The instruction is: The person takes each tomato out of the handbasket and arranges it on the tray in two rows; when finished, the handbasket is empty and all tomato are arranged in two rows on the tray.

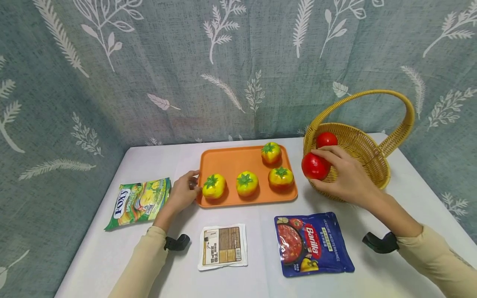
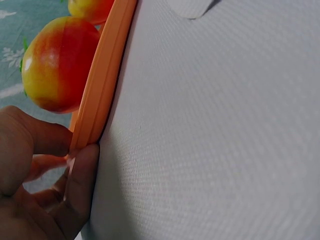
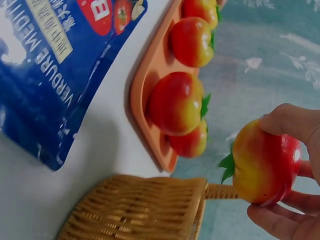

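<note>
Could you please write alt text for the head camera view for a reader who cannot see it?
A right hand holds a red tomato at the rim of a wicker basket, while the left hand grips an orange tray bearing four yellow-red tomatoes. Three food packets lie nearer.

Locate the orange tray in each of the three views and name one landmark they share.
Head: orange tray at table centre, left hand on its left edge.
Left wrist: its rim runs up the left side.
Right wrist: upper centre.
Shared landmark: the tomatoes on it.
</note>
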`<control>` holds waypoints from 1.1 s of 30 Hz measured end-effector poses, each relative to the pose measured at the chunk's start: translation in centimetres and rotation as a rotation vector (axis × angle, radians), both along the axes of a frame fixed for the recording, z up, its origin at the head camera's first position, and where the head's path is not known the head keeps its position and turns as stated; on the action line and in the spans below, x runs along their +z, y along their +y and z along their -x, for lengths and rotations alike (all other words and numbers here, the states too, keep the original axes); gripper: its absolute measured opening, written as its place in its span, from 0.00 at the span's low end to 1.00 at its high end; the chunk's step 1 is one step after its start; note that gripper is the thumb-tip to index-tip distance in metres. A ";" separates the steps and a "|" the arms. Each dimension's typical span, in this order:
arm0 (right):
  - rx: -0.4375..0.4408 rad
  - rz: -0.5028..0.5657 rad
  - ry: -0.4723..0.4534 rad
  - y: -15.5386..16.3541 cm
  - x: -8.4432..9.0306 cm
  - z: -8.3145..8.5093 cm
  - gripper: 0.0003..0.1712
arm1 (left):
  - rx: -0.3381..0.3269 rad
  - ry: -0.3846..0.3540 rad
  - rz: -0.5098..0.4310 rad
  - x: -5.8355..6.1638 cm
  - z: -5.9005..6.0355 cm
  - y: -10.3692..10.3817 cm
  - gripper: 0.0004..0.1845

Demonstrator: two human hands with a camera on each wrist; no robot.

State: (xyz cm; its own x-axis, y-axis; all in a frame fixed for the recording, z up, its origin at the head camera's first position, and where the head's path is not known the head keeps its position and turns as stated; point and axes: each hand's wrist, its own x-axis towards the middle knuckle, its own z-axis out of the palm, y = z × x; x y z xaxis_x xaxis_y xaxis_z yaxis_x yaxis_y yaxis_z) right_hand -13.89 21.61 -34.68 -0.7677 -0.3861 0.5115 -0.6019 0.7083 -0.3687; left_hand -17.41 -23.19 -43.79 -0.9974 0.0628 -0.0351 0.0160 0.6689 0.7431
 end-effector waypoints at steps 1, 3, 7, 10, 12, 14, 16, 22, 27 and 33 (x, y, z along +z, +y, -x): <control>0.005 -0.002 -0.001 -0.2 0.1 0.0 0.39 | 0.000 -0.002 -0.001 0.0 0.0 0.0 0.33; 0.020 -0.004 -0.003 -0.6 0.2 0.1 0.39 | 0.000 -0.009 0.000 0.1 0.0 0.0 0.32; 0.053 -0.007 0.002 -1.5 0.3 0.4 0.39 | 0.003 -0.012 0.000 0.1 0.1 0.1 0.32; 0.068 -0.007 0.005 -2.1 0.2 0.6 0.39 | 0.001 -0.013 -0.001 0.1 0.1 0.1 0.32; 0.076 -0.005 0.006 -2.5 0.2 0.8 0.39 | -0.001 -0.011 0.003 0.0 0.1 0.0 0.32; 0.083 -0.002 0.001 -3.1 0.2 0.9 0.39 | 0.001 -0.012 0.007 0.1 0.0 0.0 0.32; 0.093 0.004 -0.007 -3.6 0.3 1.1 0.40 | 0.001 -0.009 0.007 0.0 0.0 0.0 0.32; 0.133 0.014 -0.069 -5.4 0.9 1.7 0.40 | -0.001 -0.012 -0.008 0.0 0.1 0.0 0.32; 0.148 0.007 -0.109 -6.8 1.3 2.3 0.40 | -0.005 -0.011 -0.012 0.0 0.1 0.0 0.32; 0.183 -0.010 -0.112 -8.4 1.3 3.4 0.38 | -0.003 -0.021 -0.010 0.0 0.1 -0.1 0.32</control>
